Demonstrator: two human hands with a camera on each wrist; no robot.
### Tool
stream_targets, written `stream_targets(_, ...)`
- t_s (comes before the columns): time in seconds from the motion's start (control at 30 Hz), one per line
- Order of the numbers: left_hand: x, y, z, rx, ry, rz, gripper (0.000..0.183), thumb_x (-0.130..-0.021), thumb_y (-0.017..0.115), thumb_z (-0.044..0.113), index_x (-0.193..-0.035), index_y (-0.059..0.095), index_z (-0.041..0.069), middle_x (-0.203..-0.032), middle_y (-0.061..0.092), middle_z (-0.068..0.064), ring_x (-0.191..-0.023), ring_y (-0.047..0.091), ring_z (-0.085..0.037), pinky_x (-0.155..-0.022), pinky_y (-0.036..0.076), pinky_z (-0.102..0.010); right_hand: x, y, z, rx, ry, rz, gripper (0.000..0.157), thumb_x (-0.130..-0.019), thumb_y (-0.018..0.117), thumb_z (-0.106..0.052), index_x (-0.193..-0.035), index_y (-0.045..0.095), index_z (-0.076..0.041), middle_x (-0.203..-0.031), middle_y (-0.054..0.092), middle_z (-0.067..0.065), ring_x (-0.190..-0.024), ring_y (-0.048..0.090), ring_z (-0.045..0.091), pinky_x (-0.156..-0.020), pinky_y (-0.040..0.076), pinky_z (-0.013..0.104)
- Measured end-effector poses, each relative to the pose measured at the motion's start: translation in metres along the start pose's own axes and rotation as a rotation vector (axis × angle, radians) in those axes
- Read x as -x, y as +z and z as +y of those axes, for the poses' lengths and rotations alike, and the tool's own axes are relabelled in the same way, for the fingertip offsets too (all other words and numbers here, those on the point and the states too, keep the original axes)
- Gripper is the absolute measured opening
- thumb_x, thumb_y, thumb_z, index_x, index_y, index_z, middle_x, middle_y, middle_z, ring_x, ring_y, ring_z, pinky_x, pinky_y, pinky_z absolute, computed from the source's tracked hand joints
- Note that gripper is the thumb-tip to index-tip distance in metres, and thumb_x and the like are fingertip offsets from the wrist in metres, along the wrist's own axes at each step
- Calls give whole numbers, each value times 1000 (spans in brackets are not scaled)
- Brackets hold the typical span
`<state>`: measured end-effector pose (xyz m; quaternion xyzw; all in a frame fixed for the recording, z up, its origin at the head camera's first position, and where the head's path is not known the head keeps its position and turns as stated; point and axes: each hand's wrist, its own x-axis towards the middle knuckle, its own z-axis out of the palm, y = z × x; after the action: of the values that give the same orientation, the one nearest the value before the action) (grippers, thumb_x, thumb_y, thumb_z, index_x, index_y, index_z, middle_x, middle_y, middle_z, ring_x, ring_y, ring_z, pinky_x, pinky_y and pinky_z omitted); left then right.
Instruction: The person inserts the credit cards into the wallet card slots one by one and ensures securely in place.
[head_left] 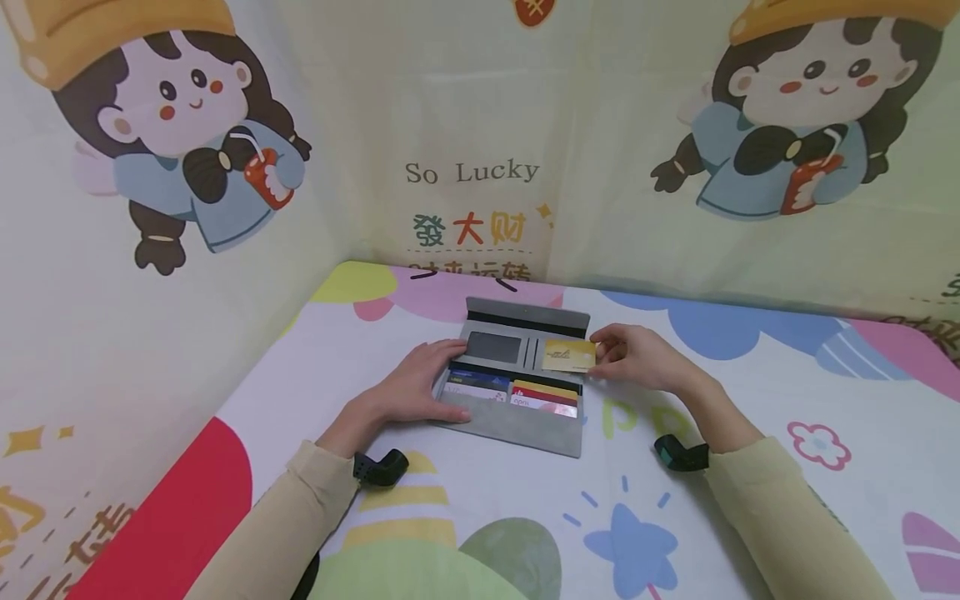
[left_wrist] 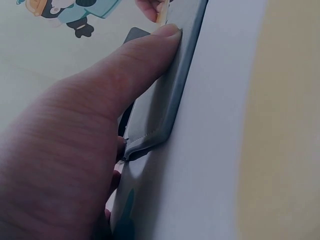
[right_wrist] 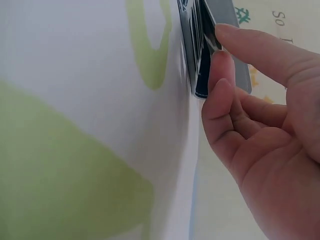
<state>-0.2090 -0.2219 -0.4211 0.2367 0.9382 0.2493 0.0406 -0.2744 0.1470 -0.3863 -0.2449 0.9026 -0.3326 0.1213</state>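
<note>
A grey wallet (head_left: 510, 427) lies unfolded on the table, its top flap tilted up at the back. My left hand (head_left: 411, 382) holds its left edge, the thumb (left_wrist: 150, 50) lying on the lower panel; the other fingers are partly hidden in the left wrist view. At the upper right panel, my right hand (head_left: 637, 354) pinches the right end of a gold card (head_left: 568, 355) between thumb and fingers. The card lies over that panel; whether part of it sits in a slot, I cannot tell. Blue and white cards (head_left: 476, 385) and yellow, red and white cards (head_left: 545, 397) fill the lower pockets.
A brightly printed cloth (head_left: 525, 500) covers the table. Behind and to the left hang cream curtains (head_left: 480, 108) with cartoon figures and lettering. A dark clear-fronted window (head_left: 493, 346) is on the wallet's upper left panel. Black wrist devices (head_left: 381, 468) sit at both cuffs.
</note>
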Motion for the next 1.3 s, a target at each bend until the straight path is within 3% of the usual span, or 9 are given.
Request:
stream_targets(0.3,1,-2,1,4,2,1,102,-77,80,55,-155,36,6,-161,31,-9,-147,25,-31,-120,16,-51,-2,0,-2,-14,-2,7,52,-86,82,-13,-127,58,9,-97,62,9,-86,57,23,-77,49,30)
stream_targets(0.73,0,0,-2,17,0,5,102,-76,81,55,-155,37,7,-161,32,-7,-146,26,-30,-119,21,-50,-21,12,-11,12,-30,-11,49,-85,83,-17,-122,61,8,-93,63,7,-86,58,22,-82,51,34)
stream_targets(1.3,-2,0,-2,6,12,4,102,-76,80,54,-154,37,6,-161,32,-8,-147,26,-29,-121,12,-48,-36,25,-23,26,-91,-5,48,-84,84,-18,-118,64,8,-91,63,7,-84,57,23,-78,51,34)
